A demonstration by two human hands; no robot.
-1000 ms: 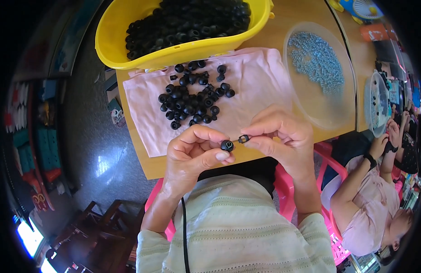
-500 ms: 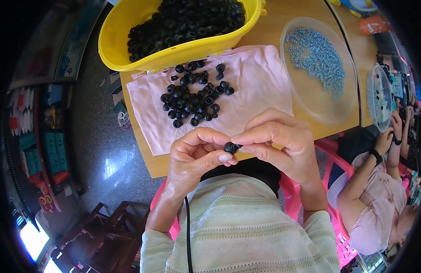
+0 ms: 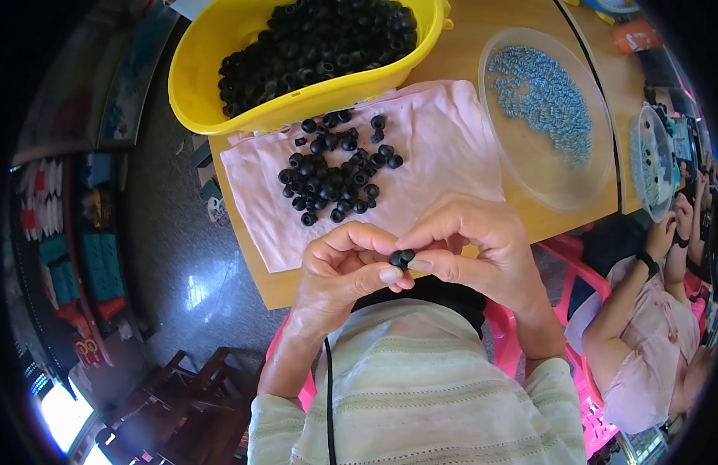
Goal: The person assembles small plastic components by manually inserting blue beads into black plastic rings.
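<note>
Between the fingertips of both hands is a small black rounded plastic piece (image 3: 401,259), which looks like two knobs pressed side by side. My left hand (image 3: 340,271) pinches it from the left with thumb and forefinger. From the right, my right hand (image 3: 475,248) pinches its other side. Both hands hover over the near edge of the pink cloth (image 3: 444,124). Beyond them a loose heap of similar black pieces (image 3: 328,178) lies on that cloth. My fingers hide part of the held piece.
Behind the cloth stands a yellow tub (image 3: 212,101) full of black pieces. A clear round tray (image 3: 545,186) with small blue metallic parts sits at the right on the wooden table (image 3: 576,221). Another person (image 3: 646,318) works at the far right beside a second clear tray (image 3: 654,209).
Both hands have shifted slightly down and right in the picture. The held piece has turned, so two rounded ends now show where a narrow neck showed before.
</note>
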